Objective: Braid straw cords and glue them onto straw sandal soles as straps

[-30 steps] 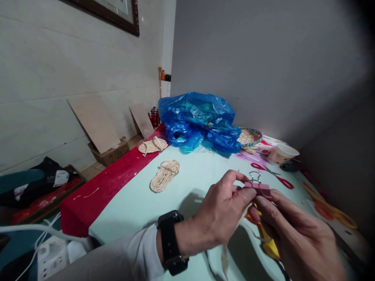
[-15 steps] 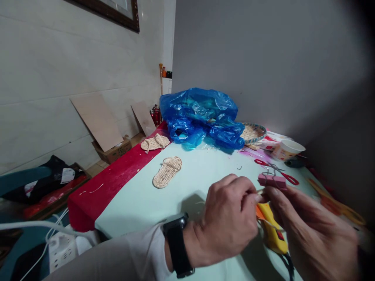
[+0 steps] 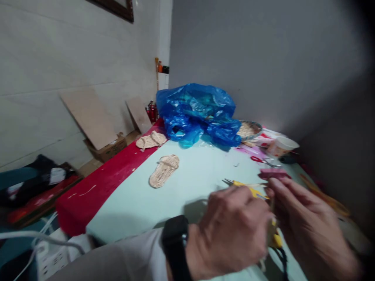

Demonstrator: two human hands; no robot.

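My left hand (image 3: 234,226), with a black watch at its wrist, is closed with the fingers curled; a pale straw cord (image 3: 272,205) runs between it and my right hand (image 3: 307,222). The right thumb and fingers pinch that cord just below a pink binder clip (image 3: 272,173). Behind and under the hands lies a yellow tool (image 3: 254,192) with a dark pointed tip and black cable, mostly hidden; it may be a glue gun. To the left, one woven straw slipper (image 3: 164,171) lies on the pale green tabletop (image 3: 131,203), and another slipper (image 3: 150,140) rests on the red cloth.
Crumpled blue plastic bags (image 3: 196,113) stand at the back, beside a woven basket (image 3: 249,129). A paper cup (image 3: 283,146) and red-handled scissors (image 3: 263,160) are at the back right. On the left are the red cloth edge (image 3: 102,175) and a white power strip (image 3: 52,257).
My left hand has moved slightly down and right, blurred by motion. The yellow tool's pointed tip now shows beyond the left knuckles. The whole view has shifted a little.
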